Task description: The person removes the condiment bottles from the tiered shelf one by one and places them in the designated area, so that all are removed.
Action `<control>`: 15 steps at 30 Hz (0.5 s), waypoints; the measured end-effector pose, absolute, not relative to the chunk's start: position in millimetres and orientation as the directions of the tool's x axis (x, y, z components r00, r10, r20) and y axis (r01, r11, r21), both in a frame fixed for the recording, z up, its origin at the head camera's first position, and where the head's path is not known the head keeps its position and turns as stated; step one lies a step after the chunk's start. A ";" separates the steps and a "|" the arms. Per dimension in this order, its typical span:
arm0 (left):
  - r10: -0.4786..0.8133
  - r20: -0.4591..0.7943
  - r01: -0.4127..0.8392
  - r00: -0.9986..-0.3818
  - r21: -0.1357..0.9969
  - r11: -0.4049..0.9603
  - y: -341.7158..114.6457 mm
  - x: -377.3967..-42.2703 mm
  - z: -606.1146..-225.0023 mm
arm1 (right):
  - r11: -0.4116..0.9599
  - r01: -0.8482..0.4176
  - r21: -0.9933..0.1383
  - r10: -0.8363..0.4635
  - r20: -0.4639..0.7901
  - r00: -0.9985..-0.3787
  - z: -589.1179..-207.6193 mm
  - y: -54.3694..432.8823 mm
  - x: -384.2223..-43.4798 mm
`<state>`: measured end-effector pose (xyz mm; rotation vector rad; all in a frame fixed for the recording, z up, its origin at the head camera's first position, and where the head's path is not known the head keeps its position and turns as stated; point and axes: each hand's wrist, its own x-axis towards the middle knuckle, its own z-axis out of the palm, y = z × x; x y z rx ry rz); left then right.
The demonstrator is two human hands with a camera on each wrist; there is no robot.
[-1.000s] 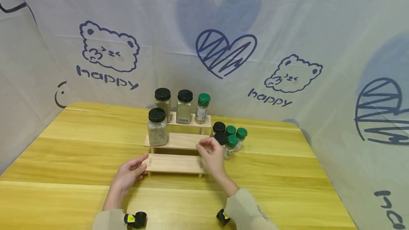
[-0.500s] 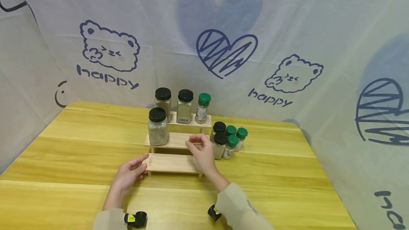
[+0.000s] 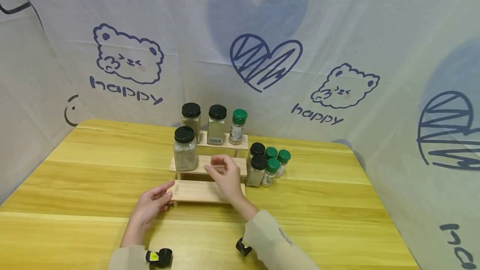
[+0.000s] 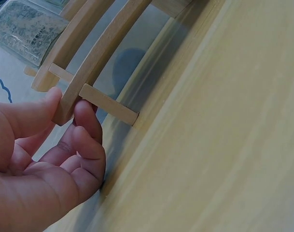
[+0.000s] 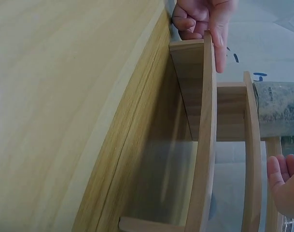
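A three-tier wooden spice rack (image 3: 202,192) stands on the table. My left hand (image 3: 150,204) pinches the left end of its lowest step, thumb above and fingers beneath the board in the left wrist view. My right hand (image 3: 226,177) is over the rack near the middle step, its fingers loosely bent, thumb and index finger apart, with nothing between them. Just left of it, a large black-capped spice jar (image 3: 185,153) sits on the middle step. On the top step are two more black-capped jars (image 3: 216,126) and a green-capped spice bottle (image 3: 238,128).
Right beside the rack, a cluster of black-capped jars (image 3: 256,172) and green-capped bottles (image 3: 271,173) stands on the wooden table (image 3: 330,203). Behind the table hangs a pale printed cloth (image 3: 198,74). A small black camera (image 3: 160,257) is worn at the left wrist.
My right hand has moved left, from beside the bottle cluster to over the middle of the rack, uncovering a black-capped jar. My left hand stays at the rack's end.
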<state>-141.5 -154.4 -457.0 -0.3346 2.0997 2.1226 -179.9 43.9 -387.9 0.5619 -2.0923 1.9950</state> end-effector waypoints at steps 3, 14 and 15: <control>-0.059 -0.250 -0.249 -0.966 0.968 -0.023 -154.5 -141.0 -456.6 | 0.024 -0.400 -0.916 -0.145 0.393 -0.908 -388.2 40.4 -180.4; -0.058 -0.252 -0.251 -0.966 0.968 -0.021 -154.7 -141.4 -456.4 | 0.018 -0.364 -0.931 -0.177 0.356 -0.918 -384.8 29.1 -182.6; -0.058 -0.248 -0.247 -0.967 0.969 -0.019 -154.7 -141.5 -456.6 | 0.020 -0.362 -0.932 -0.176 0.353 -0.919 -384.5 28.0 -183.1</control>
